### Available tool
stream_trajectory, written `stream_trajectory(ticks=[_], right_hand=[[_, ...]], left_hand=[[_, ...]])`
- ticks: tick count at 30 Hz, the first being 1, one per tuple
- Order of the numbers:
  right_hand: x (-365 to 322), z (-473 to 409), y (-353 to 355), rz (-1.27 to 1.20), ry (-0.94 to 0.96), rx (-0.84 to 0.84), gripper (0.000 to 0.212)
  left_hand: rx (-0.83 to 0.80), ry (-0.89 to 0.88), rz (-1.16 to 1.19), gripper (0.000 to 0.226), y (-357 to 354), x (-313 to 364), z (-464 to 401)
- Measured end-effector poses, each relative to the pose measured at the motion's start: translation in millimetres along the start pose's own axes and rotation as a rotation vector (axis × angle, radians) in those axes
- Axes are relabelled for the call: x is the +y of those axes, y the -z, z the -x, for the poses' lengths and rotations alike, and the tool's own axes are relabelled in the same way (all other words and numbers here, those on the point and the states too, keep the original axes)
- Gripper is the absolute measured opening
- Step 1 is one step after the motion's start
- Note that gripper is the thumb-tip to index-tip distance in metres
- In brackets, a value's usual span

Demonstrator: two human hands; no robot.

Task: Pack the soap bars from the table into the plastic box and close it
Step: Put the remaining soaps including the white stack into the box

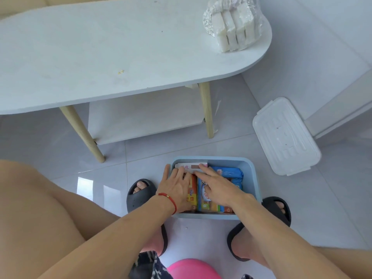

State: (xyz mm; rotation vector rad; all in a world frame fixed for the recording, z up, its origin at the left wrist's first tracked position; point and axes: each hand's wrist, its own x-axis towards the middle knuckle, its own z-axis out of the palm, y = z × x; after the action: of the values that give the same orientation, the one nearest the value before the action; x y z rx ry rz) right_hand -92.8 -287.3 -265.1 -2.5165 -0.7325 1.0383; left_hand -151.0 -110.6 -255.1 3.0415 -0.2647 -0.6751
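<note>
Knees and forearms fill the near edge of the view, with a pink stool [193,268] between the legs and dark slippers [140,195] on the tiled floor [60,150]. Just beyond the feet stands the light blue plastic box [252,178], open, on the floor. Both hands reach into it. The left hand [176,190], with a red cord bracelet [170,200] at the wrist, lies flat with fingers straight and spread, pressing on an orange and yellow soap bar [192,190] at the box's left side; its thumb lies over the box's left rim. The right hand [218,187] also lies flat, fingers straight and together, resting on a blue-wrapped soap bar [203,195] in the middle, its fingertips reaching a white and pink soap bar [188,166] set along the far wall. Another blue-wrapped bar [228,173] lies at the box's right. Neither grip pinches anything.

To the right, apart from the box, the clear plastic lid [284,135] lies flat on the floor. Farther off stands the white oval desk [110,53] on wooden legs, with a lower shelf [145,119]. At its far right end sits a clear bag of white blocks [233,27], wrapped in plastic.
</note>
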Motion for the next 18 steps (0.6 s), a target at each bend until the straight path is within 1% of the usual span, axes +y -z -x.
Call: stream_trajectory(ticks=[2,3,4,5,7,8,9,11,13,14,15,16,17,18], right_hand=[[-5,3,14,0.030,0.017,-0.022,0.062],[-11,4,26,0.050,0.035,0.005,0.055],[-18,5,41,0.067,0.059,0.072,0.047],[-28,8,60,0.072,0.088,0.188,0.039],[-49,21,104,-0.021,0.151,0.479,0.024],[-60,28,127,-0.104,0.194,0.617,0.019],[-70,34,152,-0.177,0.242,0.748,0.018],[-86,44,197,-0.311,0.314,0.984,0.019],[-97,46,235,-0.370,0.311,1.178,0.019],[-100,43,253,-0.353,0.284,1.254,0.019],[-100,38,267,-0.303,0.238,1.302,0.021],[-99,31,280,-0.220,0.174,1.323,0.027],[-100,22,292,-0.115,0.098,1.310,0.038],[-101,13,301,-0.010,0.019,1.261,0.052]], left_hand=[[-0.115,-0.065,-0.054,0.088,16,-7,1],[-0.168,-0.097,-0.065,0.082,30,-11,0],[-0.198,-0.125,-0.037,0.077,47,-14,-1],[-0.192,-0.146,0.021,0.071,68,-16,-2],[-0.077,-0.201,0.159,0.055,115,-16,-1],[0.027,-0.238,0.223,0.046,139,-15,1],[0.159,-0.279,0.291,0.038,163,-15,3],[0.425,-0.354,0.431,0.032,208,-18,11],[0.617,-0.363,0.506,0.029,250,-28,13],[0.666,-0.334,0.505,0.028,270,-35,10],[0.674,-0.294,0.497,0.027,286,-42,5],[0.658,-0.249,0.492,0.027,299,-50,0],[0.644,-0.202,0.500,0.028,310,-59,-7],[0.645,-0.150,0.526,0.029,315,-66,-13]])
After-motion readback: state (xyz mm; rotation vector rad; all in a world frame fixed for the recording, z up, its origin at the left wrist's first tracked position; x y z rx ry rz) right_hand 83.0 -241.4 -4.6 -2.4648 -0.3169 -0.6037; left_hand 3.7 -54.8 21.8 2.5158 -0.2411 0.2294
